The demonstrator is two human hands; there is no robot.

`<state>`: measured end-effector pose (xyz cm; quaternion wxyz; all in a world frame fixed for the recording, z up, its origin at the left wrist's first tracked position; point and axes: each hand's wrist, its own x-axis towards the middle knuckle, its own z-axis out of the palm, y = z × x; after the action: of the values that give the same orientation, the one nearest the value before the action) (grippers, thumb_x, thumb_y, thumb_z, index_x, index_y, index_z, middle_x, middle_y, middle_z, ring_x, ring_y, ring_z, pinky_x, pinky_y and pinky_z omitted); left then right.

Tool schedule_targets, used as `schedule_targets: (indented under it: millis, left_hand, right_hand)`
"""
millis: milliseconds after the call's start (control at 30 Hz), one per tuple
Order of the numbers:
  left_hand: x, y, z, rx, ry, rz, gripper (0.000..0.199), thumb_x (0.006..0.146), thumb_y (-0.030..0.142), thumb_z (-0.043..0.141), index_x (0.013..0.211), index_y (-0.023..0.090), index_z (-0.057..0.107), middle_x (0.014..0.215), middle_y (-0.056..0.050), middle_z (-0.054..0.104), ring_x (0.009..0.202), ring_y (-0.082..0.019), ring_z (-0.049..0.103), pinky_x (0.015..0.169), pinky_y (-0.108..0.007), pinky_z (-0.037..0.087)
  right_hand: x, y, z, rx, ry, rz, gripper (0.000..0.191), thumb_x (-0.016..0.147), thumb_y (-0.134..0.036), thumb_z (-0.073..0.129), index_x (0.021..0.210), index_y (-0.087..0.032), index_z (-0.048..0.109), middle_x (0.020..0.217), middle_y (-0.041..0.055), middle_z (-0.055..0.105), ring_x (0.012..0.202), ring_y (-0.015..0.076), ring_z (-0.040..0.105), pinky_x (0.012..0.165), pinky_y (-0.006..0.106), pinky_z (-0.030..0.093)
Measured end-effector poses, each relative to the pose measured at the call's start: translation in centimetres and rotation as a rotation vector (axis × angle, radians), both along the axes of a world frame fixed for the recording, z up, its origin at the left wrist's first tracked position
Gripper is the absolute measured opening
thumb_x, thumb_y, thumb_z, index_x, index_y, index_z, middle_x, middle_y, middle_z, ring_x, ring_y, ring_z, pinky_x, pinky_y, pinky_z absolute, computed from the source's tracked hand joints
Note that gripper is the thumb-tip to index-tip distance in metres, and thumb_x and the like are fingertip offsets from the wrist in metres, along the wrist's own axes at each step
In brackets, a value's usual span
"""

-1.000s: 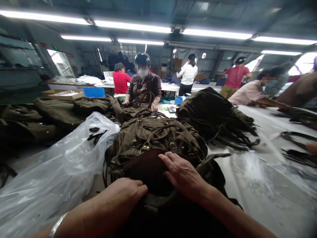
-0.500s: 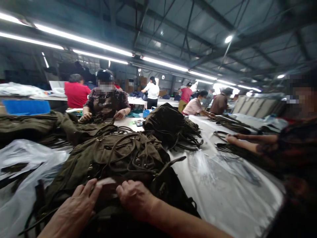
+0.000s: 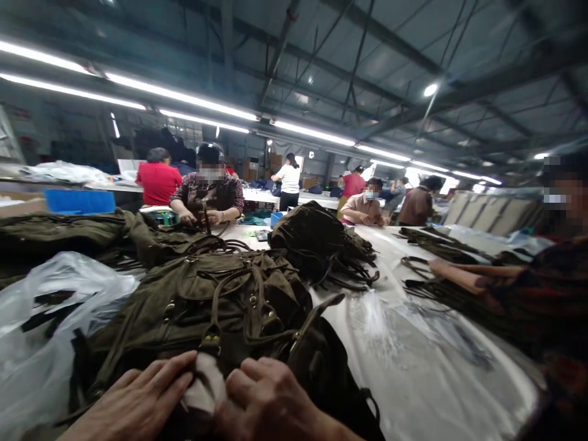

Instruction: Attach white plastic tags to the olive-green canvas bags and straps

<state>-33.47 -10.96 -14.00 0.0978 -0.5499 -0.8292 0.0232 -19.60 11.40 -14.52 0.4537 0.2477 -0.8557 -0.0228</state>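
A dark olive canvas bag [image 3: 184, 300] with straps, a looped handle and brass-coloured fittings lies in front of me. At its near side, a pale folded piece [image 3: 204, 386] that looks like cloth stands up between my hands. My left hand [image 3: 142, 395] comes from the left, fingers pressed together and their tips against the pale piece; its thumb is hidden. On the other side, my right hand [image 3: 269, 395] is closed, fingers curled at the right edge of the pale piece. What lies beneath both hands is in shadow.
Clear plastic bags [image 3: 68, 306] lie at left. More olive bags [image 3: 321, 239] rest beyond mine on the white-covered table [image 3: 413, 380], with thin clear plastic strips [image 3: 376, 324] at right. A co-worker [image 3: 209, 190] works opposite; another person's arms [image 3: 478, 275] reach in from the right.
Both hands have moved lower in view and slightly right. The pale piece shows larger and stands more upright between them. The co-worker opposite has brought both hands closer together.
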Motion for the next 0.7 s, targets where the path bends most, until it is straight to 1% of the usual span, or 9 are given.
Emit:
schedule_targets:
  millis: [133, 200, 233, 300, 333, 433, 500, 567, 700]
  left_hand:
    - [4.4, 1.2, 5.2, -0.109, -0.091, -0.042, 0.042, 0.082, 0.014, 0.053, 0.122, 0.021, 0.064, 0.129, -0.01, 0.067, 0.119, -0.026, 0.061, 0.102, -0.038, 0.045]
    - [5.4, 2.2, 6.7, -0.165, -0.12, -0.012, 0.035, 0.081, 0.009, 0.053, 0.113, 0.018, 0.065, 0.119, -0.01, 0.07, 0.11, -0.024, 0.063, 0.103, -0.038, 0.043]
    - [5.5, 2.6, 6.9, -0.217, -0.148, 0.006, 0.028, 0.079, 0.008, 0.055, 0.103, 0.018, 0.066, 0.111, -0.008, 0.071, 0.102, -0.023, 0.065, 0.099, -0.037, 0.045]
    - [5.2, 2.9, 6.5, -0.258, -0.187, 0.002, 0.017, 0.081, 0.01, 0.057, 0.092, 0.018, 0.065, 0.1, -0.006, 0.071, 0.09, -0.022, 0.066, 0.096, -0.038, 0.046]
    - [4.9, 2.9, 6.0, -0.261, -0.199, -0.02, 0.013, 0.082, 0.011, 0.057, 0.089, 0.018, 0.065, 0.096, -0.005, 0.071, 0.085, -0.021, 0.065, 0.094, -0.038, 0.046]
    - [4.2, 2.2, 4.5, -0.203, -0.216, -0.091, 0.008, 0.084, 0.015, 0.059, 0.089, 0.019, 0.063, 0.09, -0.003, 0.069, 0.082, -0.02, 0.063, 0.094, -0.037, 0.045]
    - [4.0, 1.7, 3.9, -0.142, -0.225, -0.082, 0.009, 0.083, 0.018, 0.062, 0.092, 0.018, 0.061, 0.092, -0.004, 0.068, 0.085, -0.02, 0.062, 0.094, -0.036, 0.045]
    - [3.7, 1.3, 3.8, -0.081, -0.247, -0.028, 0.015, 0.082, 0.021, 0.065, 0.096, 0.017, 0.06, 0.099, -0.005, 0.066, 0.091, -0.021, 0.06, 0.093, -0.036, 0.046]
    - [2.2, 0.6, 3.7, 0.036, -0.341, 0.081, 0.015, 0.085, 0.017, 0.066, 0.1, 0.021, 0.065, 0.114, -0.004, 0.061, 0.105, -0.021, 0.055, 0.092, -0.033, 0.047]
  right_hand:
    - [1.3, -0.1, 0.7, -0.143, -0.032, 0.046, 0.021, 0.097, -0.02, 0.051, 0.076, -0.02, 0.055, 0.071, -0.0008, 0.056, 0.066, 0.015, 0.05, 0.057, 0.029, 0.037]
    - [1.7, 0.1, 0.7, -0.195, -0.071, 0.077, 0.021, 0.099, -0.017, 0.047, 0.081, -0.02, 0.058, 0.076, 0.001, 0.059, 0.072, 0.0157, 0.055, 0.067, 0.028, 0.044]
    - [1.7, 0.2, 0.6, -0.218, -0.075, 0.101, 0.02, 0.098, -0.015, 0.046, 0.083, -0.02, 0.058, 0.08, 0.0019, 0.061, 0.077, 0.0159, 0.058, 0.073, 0.027, 0.046]
    - [1.7, 0.6, 0.2, -0.248, -0.104, 0.142, 0.018, 0.098, -0.012, 0.045, 0.09, -0.02, 0.059, 0.089, 0.003, 0.066, 0.084, 0.0154, 0.064, 0.079, 0.025, 0.049]
    - [1.6, 0.8, -0.1, -0.252, -0.141, 0.156, 0.019, 0.098, -0.011, 0.043, 0.093, -0.02, 0.059, 0.09, 0.0024, 0.067, 0.082, 0.0143, 0.066, 0.077, 0.024, 0.049]
    - [1.1, 1.7, -1.3, -0.251, -0.328, 0.094, 0.018, 0.101, -0.016, 0.04, 0.093, -0.023, 0.054, 0.075, -0.0029, 0.065, 0.057, 0.0115, 0.064, 0.051, 0.023, 0.041]
    - [0.5, 2.4, -2.3, -0.28, -0.454, -0.005, 0.015, 0.103, -0.022, 0.041, 0.092, -0.024, 0.051, 0.064, -0.0063, 0.06, 0.045, 0.0114, 0.059, 0.042, 0.025, 0.033]
    - [0.1, 2.9, -3.2, -0.307, -0.529, -0.061, 0.015, 0.104, -0.025, 0.042, 0.091, -0.025, 0.049, 0.059, -0.0078, 0.059, 0.043, 0.0116, 0.059, 0.041, 0.025, 0.031]
    - [-0.2, 2.9, -4.2, -0.23, -0.495, 0.029, 0.012, 0.103, -0.026, 0.043, 0.094, -0.026, 0.05, 0.064, -0.0065, 0.062, 0.047, 0.0115, 0.061, 0.046, 0.024, 0.038]
